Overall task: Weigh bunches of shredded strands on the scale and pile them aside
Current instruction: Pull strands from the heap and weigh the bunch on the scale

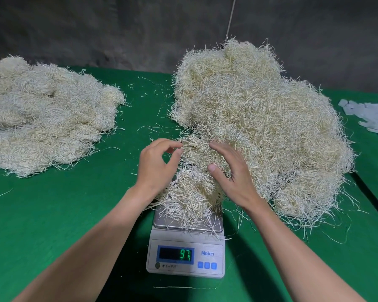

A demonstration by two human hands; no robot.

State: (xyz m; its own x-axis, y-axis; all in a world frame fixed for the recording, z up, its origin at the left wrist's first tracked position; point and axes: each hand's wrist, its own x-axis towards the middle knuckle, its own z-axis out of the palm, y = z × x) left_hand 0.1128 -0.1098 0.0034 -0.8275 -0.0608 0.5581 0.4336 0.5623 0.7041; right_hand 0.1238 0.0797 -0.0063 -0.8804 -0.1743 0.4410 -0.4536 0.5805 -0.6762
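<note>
A bunch (191, 201) of pale shredded strands lies on the steel pan of a white Meilen scale (184, 256), which stands on the green surface (52, 214) close in front of the person. The bunch's long axis runs from near to far. Its near end fans over the pan's front edge, and its far end merges with the fringe of a big loose heap (271, 118) of the same strands that covers the right half of the surface. The scale's display (176, 254) shows green digits, apparently 9.7.

The left hand (158, 164) hovers just past the pan. Its grip is nearly closed, with thumb and forefinger pinching a thin tuft (196, 147) at the heap's near-left edge. The right hand (229, 171) rests on the heap's edge beside it, fingers spread and fairly straight among the strands, thumb apart, its grip closed on nothing.

A lower, flatter pile (46, 118) of strand bunches lies well apart at far left. Stray strands litter the gap between pile and heap. Pale plastic pieces (371, 118) lie at the right edge, behind the heap. A dark wall (118, 29) stands at the back.
</note>
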